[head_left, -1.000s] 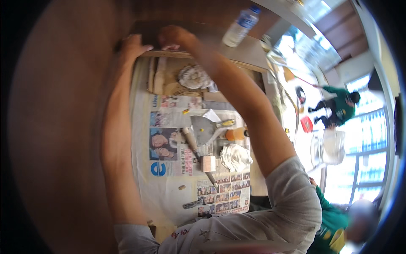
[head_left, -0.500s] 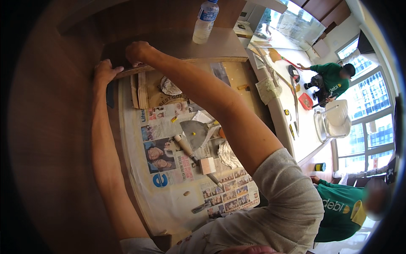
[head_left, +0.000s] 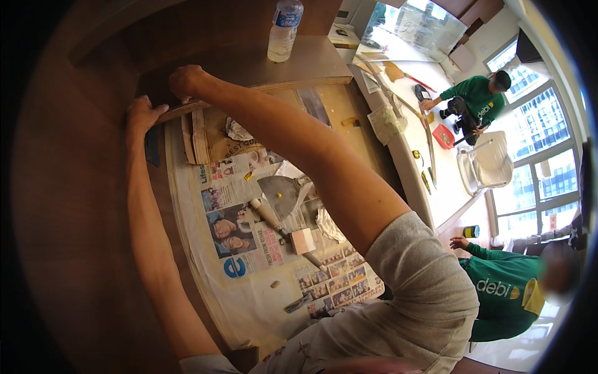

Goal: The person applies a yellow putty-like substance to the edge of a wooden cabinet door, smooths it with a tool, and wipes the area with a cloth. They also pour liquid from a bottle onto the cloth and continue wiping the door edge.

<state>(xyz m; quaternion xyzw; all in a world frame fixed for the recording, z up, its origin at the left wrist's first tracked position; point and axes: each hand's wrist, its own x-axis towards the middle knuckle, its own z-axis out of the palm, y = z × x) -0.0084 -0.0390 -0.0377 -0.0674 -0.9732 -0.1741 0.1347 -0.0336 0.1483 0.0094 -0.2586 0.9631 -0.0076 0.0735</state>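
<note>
A brown shelf board [head_left: 249, 65] with a pale plywood edge runs across the top. My left hand [head_left: 144, 113] grips its left end, the thumb lying against the front edge and the other fingers mostly hidden. Just right of it, my right hand [head_left: 187, 83] is closed with curled fingers against the board's top near the front edge; whatever is in it, if anything, is hidden. A water bottle [head_left: 284, 31] with a blue label stands upright on the board, beyond my right forearm.
Newspaper [head_left: 249, 265] covers the lower surface, carrying a wide putty knife [head_left: 274, 198], a wooden-handled tool [head_left: 269, 215], a small block [head_left: 303, 241] and crumpled paper [head_left: 238, 129]. One person [head_left: 476, 103] crouches at right by a red dustpan [head_left: 443, 136]; another [head_left: 507, 287] is nearer. A white chair [head_left: 489, 159] stands there.
The view has shifted slightly, so the board and bottle sit further left. Both my hands stay at the board's left end. The crouching person's arm has lowered; the nearer person's hand has come into fuller view.
</note>
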